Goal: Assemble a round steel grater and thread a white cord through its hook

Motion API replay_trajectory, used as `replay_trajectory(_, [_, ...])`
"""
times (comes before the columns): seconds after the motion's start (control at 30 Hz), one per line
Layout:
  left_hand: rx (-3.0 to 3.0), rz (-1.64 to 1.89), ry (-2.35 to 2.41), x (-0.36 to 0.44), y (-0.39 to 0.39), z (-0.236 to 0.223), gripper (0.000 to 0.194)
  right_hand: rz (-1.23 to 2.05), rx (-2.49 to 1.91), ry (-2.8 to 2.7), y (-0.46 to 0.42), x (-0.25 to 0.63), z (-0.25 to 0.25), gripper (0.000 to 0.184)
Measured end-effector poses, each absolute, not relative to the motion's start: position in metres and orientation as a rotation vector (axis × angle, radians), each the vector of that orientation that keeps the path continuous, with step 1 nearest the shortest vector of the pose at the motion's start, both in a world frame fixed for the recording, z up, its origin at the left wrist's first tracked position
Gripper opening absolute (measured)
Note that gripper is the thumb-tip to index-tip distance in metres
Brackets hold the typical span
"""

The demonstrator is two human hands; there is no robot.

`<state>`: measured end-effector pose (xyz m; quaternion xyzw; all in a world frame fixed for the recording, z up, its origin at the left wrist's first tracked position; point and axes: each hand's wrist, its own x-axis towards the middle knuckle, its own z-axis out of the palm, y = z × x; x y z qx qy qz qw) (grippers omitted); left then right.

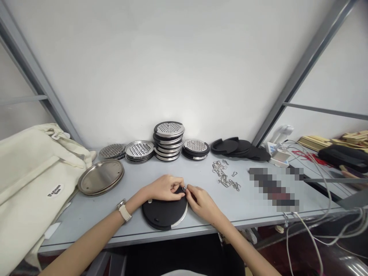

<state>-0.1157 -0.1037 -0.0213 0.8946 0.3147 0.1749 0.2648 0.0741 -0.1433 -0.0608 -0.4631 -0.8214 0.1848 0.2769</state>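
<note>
In front of me on the table lies a round black case with a strip of silver metal showing along its right edge. It matches the black rims on the stacked graters, and its face is smooth with a small slot. My left hand rests over its upper part, thumb and forefinger closed at the far right edge. My right hand pinches a small metal clip at that same edge. The fingertips of both hands nearly meet there and partly hide the clip.
Behind my hands stand a tall stack of round graters and shorter grater stacks. Loose metal clips lie right, with black cases behind. Plain metal discs and a cream cloth bag are left. Cables hang right.
</note>
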Motion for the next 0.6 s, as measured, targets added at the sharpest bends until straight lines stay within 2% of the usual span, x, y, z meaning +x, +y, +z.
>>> replay_trajectory(0.6, [2.422, 0.488, 0.835, -0.1157, -0.1027, -0.0238, 0.014, 0.556, -1.258, -2.167, -0.1444, 0.073, -0.0579, 0.023])
